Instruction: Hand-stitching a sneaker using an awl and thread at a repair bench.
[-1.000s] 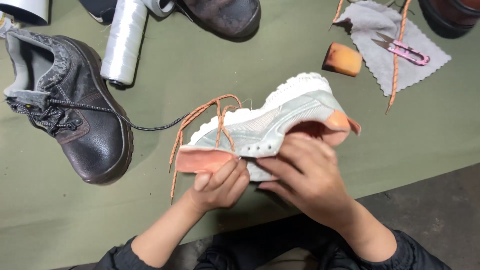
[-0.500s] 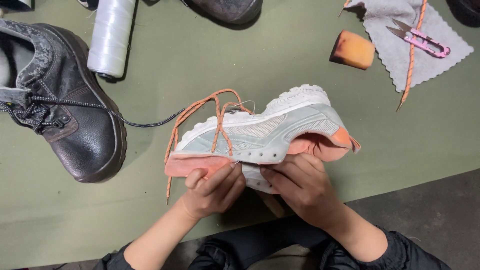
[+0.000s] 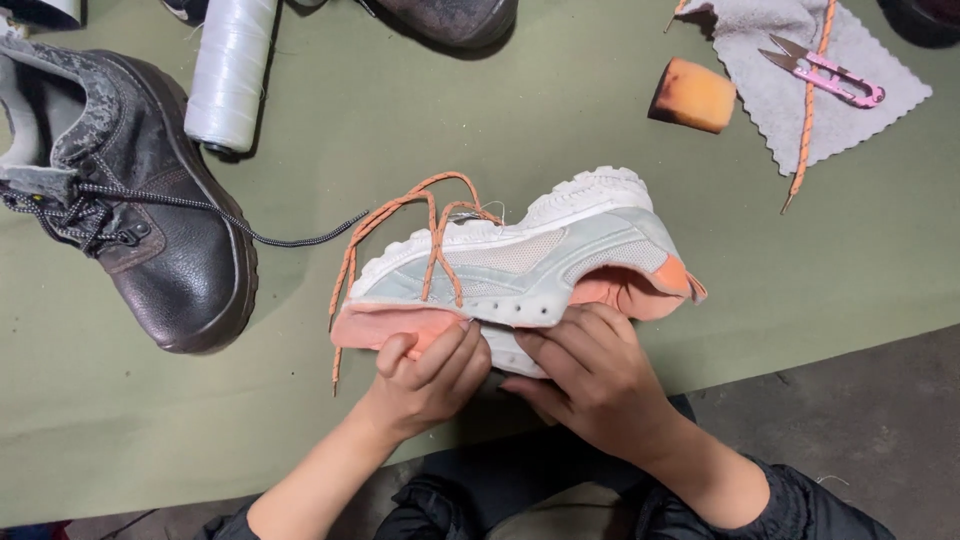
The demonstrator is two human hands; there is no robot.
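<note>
A pale grey sneaker (image 3: 520,260) with a white sole and orange lining lies on its side on the green table (image 3: 400,130), sole facing away from me. Its orange laces (image 3: 420,225) hang loose over the upper. My left hand (image 3: 425,375) grips the orange tongue at the toe end. My right hand (image 3: 590,375) holds the sneaker's lower edge near the opening, fingers curled onto it.
A black leather boot (image 3: 150,230) with a dark lace lies at the left. A white thread spool (image 3: 230,75) sits above it. At the upper right are an orange sponge (image 3: 692,95), a grey cloth (image 3: 800,80) with pink snips (image 3: 825,70) and a spare orange lace (image 3: 808,110).
The sneaker and both hands sit slightly lower toward the table's near edge. My fingers have shifted along the sneaker's opening. Everything else lies as before.
</note>
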